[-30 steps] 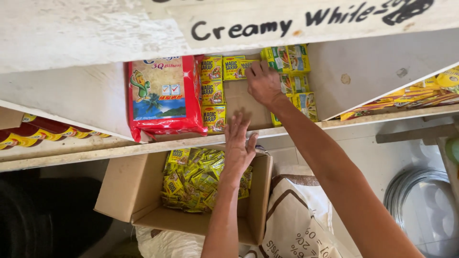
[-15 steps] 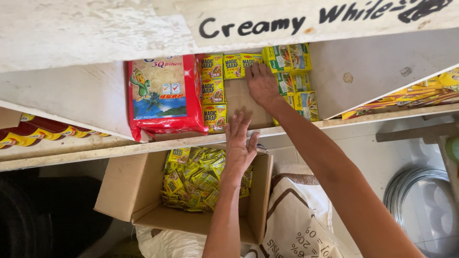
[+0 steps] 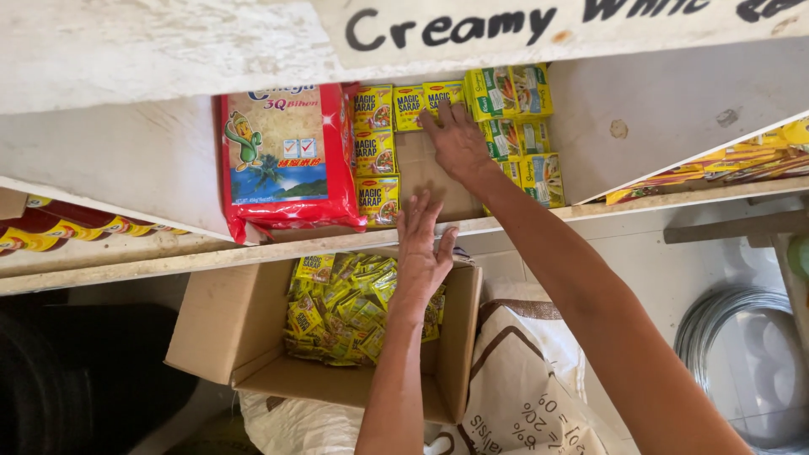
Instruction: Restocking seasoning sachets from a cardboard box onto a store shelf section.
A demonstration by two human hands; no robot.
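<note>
Two hands up at white shelf (image 3: pixel 590 211), little changed from a second ago. Right hand (image 3: pixel 458 143) still flat, fingers spread, pressing on yellow seasoning sachets (image 3: pixel 377 152) stacked on shelf, gripping nothing. Left hand (image 3: pixel 421 253) open, empty, has risen slightly, now near shelf edge above cardboard box (image 3: pixel 227 329) of loose sachets (image 3: pixel 345 312). Red noodle pack (image 3: pixel 286 160) unmoved beside stack. Judgement: stack being squared up.

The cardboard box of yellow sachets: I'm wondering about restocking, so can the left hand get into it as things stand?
Probably yes: the left hand hovers open just above the cardboard box, whose flaps are open, and nothing covers the yellow sachets.
</note>
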